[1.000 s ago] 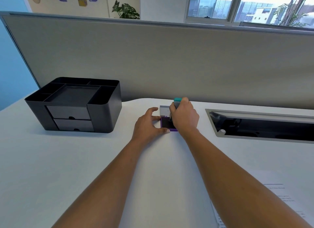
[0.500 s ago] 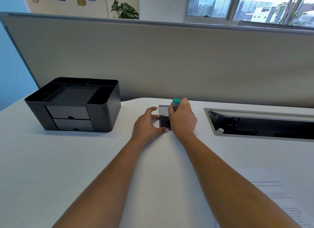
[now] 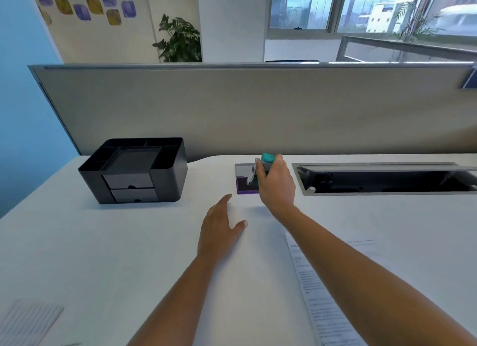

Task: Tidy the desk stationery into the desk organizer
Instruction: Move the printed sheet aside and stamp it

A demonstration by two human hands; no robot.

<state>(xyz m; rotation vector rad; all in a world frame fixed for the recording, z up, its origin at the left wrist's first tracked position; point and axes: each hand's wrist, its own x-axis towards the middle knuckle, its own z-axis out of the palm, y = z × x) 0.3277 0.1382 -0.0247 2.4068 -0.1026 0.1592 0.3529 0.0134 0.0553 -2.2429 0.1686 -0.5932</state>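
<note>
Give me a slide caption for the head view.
Right hand grips a teal-capped item over a purple block; left hand open over the desk, black organizer at left.

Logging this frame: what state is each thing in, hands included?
Organizer: upright on desk, both drawers shut.
Right hand: grips teal-capped item.
Left hand: open, flat, holds nothing.
Purple box: on desk, partly hidden.
Cable hatch: lid open.
Sheet: flat on desk.

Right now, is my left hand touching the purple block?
No, the left hand is spread open short of the purple block, with bare desk between them.
</note>
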